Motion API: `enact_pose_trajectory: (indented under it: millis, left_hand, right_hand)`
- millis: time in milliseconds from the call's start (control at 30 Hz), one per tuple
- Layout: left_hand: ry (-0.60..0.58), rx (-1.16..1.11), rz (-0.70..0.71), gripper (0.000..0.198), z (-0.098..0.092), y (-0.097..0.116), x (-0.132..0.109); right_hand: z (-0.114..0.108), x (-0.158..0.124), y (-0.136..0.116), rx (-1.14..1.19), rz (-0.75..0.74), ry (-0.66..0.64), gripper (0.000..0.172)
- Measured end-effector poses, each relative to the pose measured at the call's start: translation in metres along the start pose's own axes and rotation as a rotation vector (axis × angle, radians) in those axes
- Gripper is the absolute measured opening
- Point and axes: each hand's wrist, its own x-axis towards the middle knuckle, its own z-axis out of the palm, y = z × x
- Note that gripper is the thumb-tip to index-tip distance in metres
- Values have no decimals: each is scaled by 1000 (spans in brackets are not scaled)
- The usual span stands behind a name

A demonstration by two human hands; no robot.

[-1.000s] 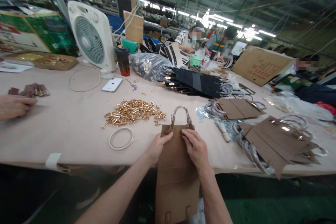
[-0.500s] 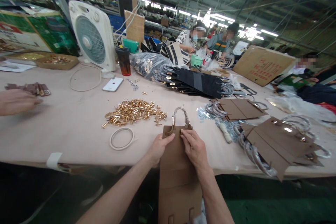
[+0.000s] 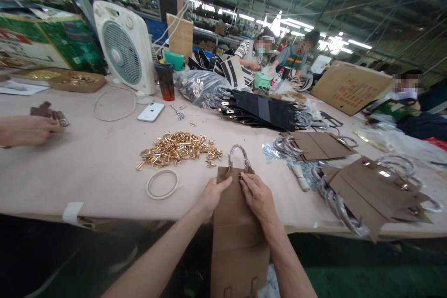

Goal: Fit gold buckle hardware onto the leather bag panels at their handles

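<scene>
A brown handbag panel (image 3: 237,242) hangs down over the table's front edge, its plastic-wrapped handle (image 3: 239,149) standing up at the far end. My left hand (image 3: 213,195) grips the panel's upper left side, thumb on top near the handle's foot. On the upper right, my right hand (image 3: 257,193) pinches at a small metal piece (image 3: 240,176) by the other foot of the handle; the fingers hide most of it. Beyond my hands lies a heap of gold-coloured metal fittings (image 3: 179,149), with a roll of narrow tape (image 3: 162,184) in front of it.
Brown bag panels with wrapped handles (image 3: 373,191) lie stacked at right. Black panels (image 3: 258,107), a phone (image 3: 151,111), a dark tumbler (image 3: 165,81) and a fan (image 3: 122,46) stand farther back. At far left, a co-worker's hand (image 3: 28,130) holds small brown pieces (image 3: 49,114).
The co-worker's hand at far left has moved right and now holds brown pieces. My own hands keep almost the same hold on the panel.
</scene>
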Motion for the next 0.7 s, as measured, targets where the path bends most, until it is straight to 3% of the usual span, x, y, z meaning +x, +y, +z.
enact_pose_trajectory:
  millis: [267,500,700]
  left_hand:
    - [-30,22,6,60,0,0,-1]
    - [-51,27,29,58,0,-2,0]
    - [-29,35,23,57,0,-2,-1]
  right_hand:
    - [1,0,-4,0,49,-11,30]
    - [5,-4,-16,-190,105,-17,32]
    - [3,-3,-27,-326,83,-101,41]
